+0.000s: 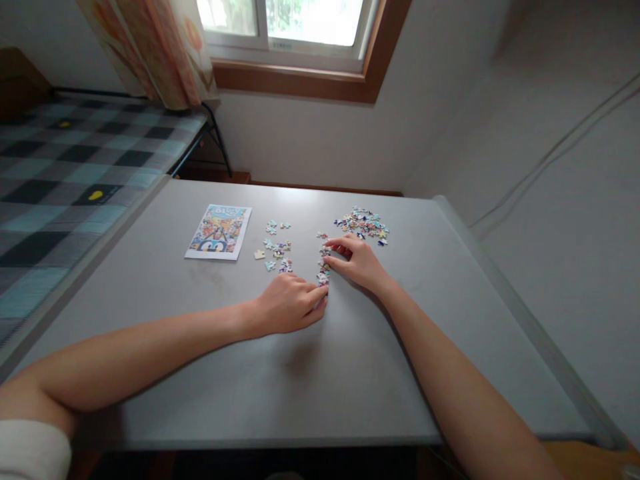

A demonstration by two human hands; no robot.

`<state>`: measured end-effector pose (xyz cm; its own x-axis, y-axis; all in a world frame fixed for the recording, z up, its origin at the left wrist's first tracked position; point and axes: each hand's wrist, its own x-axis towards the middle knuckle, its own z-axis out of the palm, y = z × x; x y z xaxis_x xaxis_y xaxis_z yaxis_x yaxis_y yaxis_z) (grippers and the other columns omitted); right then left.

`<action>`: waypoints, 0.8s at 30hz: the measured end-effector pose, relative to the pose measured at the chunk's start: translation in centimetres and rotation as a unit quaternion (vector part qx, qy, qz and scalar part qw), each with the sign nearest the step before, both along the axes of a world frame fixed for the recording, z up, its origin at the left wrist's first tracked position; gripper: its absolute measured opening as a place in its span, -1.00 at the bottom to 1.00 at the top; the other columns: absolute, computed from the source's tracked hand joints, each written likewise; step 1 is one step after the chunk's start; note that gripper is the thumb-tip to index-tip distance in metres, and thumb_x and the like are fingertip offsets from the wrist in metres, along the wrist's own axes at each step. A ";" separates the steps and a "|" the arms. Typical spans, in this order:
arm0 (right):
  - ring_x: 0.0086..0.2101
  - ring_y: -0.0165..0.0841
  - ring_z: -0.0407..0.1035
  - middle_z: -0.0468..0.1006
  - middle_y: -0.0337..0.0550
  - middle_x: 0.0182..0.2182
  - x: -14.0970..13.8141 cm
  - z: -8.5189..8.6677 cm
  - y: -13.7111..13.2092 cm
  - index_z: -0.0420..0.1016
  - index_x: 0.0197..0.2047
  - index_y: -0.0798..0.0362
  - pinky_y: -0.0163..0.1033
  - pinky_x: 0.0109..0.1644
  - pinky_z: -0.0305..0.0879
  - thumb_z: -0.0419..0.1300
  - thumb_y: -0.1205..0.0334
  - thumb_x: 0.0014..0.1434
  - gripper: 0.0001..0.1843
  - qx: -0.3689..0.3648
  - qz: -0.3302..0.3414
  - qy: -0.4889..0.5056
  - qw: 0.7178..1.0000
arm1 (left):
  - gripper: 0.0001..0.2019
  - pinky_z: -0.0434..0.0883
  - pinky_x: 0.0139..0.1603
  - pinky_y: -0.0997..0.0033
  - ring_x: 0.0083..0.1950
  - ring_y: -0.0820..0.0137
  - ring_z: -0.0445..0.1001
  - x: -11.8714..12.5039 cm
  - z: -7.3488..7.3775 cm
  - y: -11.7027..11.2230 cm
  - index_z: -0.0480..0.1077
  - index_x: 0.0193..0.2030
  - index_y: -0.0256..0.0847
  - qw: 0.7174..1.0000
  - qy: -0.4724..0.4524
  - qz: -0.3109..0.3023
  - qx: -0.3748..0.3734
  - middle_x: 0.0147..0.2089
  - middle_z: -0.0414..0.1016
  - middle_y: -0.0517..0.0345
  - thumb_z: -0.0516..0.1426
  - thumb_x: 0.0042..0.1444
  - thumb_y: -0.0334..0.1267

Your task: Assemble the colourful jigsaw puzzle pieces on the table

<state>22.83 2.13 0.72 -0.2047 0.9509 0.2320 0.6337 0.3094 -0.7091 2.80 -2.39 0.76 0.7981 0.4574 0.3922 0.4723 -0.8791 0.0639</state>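
A narrow strip of jigsaw puzzle pieces (323, 279) lies on the grey table in front of me, running away from me. My left hand (293, 305) rests at its near end, thumb and index finger closed on the strip's lowest part. Farther up, the thumb and index finger of my right hand (354, 262) grip pieces from the right side; those fingertips partly cover them. One loose puzzle piece (322, 235) lies just beyond the strip. Several sorted pieces (278, 254) are spread left of the strip, beside a plain-backed piece (259, 255).
A pile of loose pieces (367, 223) sits behind my right hand. The printed picture sheet (219, 233) lies at the left of the table (370, 393). Beyond are a checked bed (120, 157) at left, a curtain (165, 50), a window and a wall.
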 end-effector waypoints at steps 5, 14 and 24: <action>-0.37 -0.41 0.27 0.43 -0.16 -0.31 0.0 0.0 0.0 0.57 -0.14 0.07 -0.25 -0.22 0.27 0.30 0.19 0.01 -0.69 0.003 0.002 -0.002 1.000 | -0.77 0.35 -0.44 0.42 -0.49 0.39 0.50 0.0 0.1 0.0 0.44 -0.19 -0.23 1.000 -0.001 -0.003 -0.002 -0.50 0.50 0.19 -0.03 0.23 -0.26; -0.37 -0.41 0.27 0.43 -0.16 -0.32 0.0 0.0 0.0 0.57 -0.15 0.06 -0.26 -0.22 0.27 0.31 0.19 -0.01 -0.69 0.002 0.001 -0.002 1.000 | -0.76 0.35 -0.43 0.41 -0.47 0.38 0.51 -0.1 -0.1 0.0 0.43 -0.19 -0.23 1.000 0.002 -0.004 -0.006 -0.49 0.51 0.19 -0.04 0.24 -0.25; -0.35 -0.40 0.28 0.41 -0.17 -0.32 0.3 -0.1 0.2 0.56 -0.14 0.07 -0.25 -0.20 0.27 0.30 0.20 0.00 -0.69 -0.001 0.006 0.000 1.000 | -0.76 0.34 -0.44 0.42 -0.49 0.39 0.50 0.0 -0.2 0.0 0.44 -0.19 -0.24 1.000 -0.002 -0.003 -0.003 -0.50 0.50 0.19 -0.04 0.25 -0.24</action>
